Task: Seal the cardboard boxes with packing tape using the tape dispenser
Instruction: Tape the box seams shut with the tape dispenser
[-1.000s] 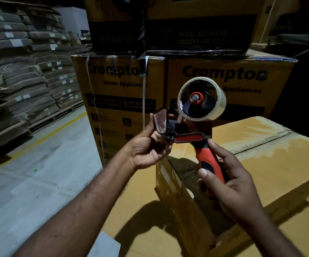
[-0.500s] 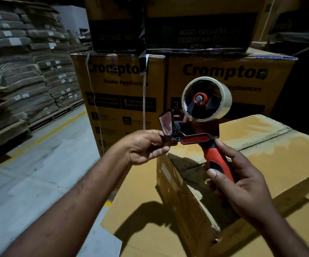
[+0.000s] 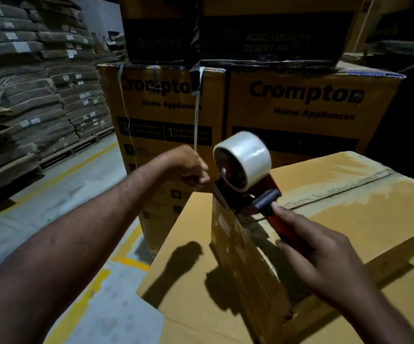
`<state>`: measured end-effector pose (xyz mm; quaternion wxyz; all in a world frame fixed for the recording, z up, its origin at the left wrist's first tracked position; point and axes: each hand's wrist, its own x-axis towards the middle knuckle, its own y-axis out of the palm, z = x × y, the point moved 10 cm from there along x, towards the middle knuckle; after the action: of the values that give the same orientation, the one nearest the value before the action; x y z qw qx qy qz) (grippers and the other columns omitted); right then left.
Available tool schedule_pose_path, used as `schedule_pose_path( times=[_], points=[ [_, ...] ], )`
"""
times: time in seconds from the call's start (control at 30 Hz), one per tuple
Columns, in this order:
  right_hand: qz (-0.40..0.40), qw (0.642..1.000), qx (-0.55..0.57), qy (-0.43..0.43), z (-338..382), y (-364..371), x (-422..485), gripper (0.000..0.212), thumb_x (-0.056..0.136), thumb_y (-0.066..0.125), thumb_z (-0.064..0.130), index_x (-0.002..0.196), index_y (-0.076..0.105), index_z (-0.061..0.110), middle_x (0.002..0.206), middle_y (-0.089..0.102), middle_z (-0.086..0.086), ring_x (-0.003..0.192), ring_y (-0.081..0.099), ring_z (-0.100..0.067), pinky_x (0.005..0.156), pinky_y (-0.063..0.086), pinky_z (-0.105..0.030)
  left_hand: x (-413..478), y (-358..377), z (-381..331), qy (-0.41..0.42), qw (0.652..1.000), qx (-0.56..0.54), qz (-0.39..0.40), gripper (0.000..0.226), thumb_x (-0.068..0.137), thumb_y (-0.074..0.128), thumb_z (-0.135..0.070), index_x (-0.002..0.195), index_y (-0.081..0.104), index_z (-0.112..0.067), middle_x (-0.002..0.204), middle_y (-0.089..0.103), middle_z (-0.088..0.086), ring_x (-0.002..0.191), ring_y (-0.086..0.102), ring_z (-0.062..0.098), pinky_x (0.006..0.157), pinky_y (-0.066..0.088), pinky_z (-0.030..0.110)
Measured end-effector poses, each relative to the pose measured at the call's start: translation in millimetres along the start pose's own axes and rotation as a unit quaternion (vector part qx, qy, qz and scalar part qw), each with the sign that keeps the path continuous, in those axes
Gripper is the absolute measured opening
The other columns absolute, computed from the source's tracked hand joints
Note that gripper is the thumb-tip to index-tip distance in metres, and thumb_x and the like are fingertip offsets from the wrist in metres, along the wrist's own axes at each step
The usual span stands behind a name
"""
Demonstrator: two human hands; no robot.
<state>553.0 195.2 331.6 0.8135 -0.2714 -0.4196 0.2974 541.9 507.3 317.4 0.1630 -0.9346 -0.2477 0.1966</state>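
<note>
Two hands on one tape dispenser (image 3: 248,194), centre frame. Grips its red handle with the right hand (image 3: 325,266), fingers curled round it, index finger stretched up to the dark guard. Keeps the left hand (image 3: 188,167) just left of the dispenser's front end, fingers curled into a fist; too blurred to tell whether pinching a tape end or nothing. Carries a roll of clear packing tape (image 3: 247,157) on the upper hub, open side turned left. Sits with its nose at the upper left edge of the cardboard box (image 3: 350,219), right half of frame, right where the seam (image 3: 337,192) between the closed flaps starts and runs off toward the upper right.

Beneath that box, lower centre: a wider carton top (image 3: 183,281), crossed by the shadows of arm and dispenser.

Close behind, walling off the view across the upper middle: two yellow Crompton cartons (image 3: 307,108) side by side, "Home Appliances" printed below the name. Stacked on those, dark-printed cartons (image 3: 270,33), lettering partly legible as "DESERT AIR". Down the face of the left Crompton carton, a white strap (image 3: 196,115), hanging straight and ending behind the left hand.

Upper left: tall stacks of bundled flat cardboard (image 3: 39,83) on wooden pallets (image 3: 77,147). Along the grey concrete floor (image 3: 39,214), a yellow line (image 3: 77,167) beside the pallets.
</note>
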Motion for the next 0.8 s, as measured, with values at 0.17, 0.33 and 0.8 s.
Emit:
schedule_pose_path(
  times=[0.17,0.33,0.8],
  points=[
    [-0.017,0.993,0.086,0.084,-25.6,-7.6,-23.2,0.073,0.078,0.080,0.022,0.128,0.049,0.065,0.113,0.064,0.031,0.091,0.070,-0.007,0.068,0.061,-0.029,-2.9,-57.2,13.8,0.012,0.998,-0.018,-0.058,0.021,0.098,0.059,-0.006,0.118,0.064,-0.008,0.111,0.069,0.018,0.078,0.070,0.018,0.069,0.061,0.033],
    [-0.039,0.951,0.268,0.148,-20.6,2.3,-9.5,0.058,0.072,0.074,0.030,0.123,0.060,0.055,0.113,0.064,0.024,0.093,0.069,-0.015,0.071,0.062,-0.038,-37.4,40.1,5.4,0.033,0.986,-0.119,0.116,0.033,0.104,0.053,-0.033,0.126,0.064,-0.011,0.107,0.073,0.015,0.085,0.074,0.024,0.072,0.062,0.040],
    [-0.090,0.944,0.288,0.132,-10.2,-16.5,3.1,0.062,0.075,0.072,0.025,0.127,0.057,0.054,0.119,0.061,0.004,0.085,0.070,-0.019,0.058,0.059,-0.029,-40.5,81.7,10.0,-0.024,0.916,-0.355,0.186,0.020,0.097,0.049,0.009,0.108,0.065,0.005,0.104,0.069,0.028,0.077,0.075,0.025,0.059,0.062,0.025]
  ],
)
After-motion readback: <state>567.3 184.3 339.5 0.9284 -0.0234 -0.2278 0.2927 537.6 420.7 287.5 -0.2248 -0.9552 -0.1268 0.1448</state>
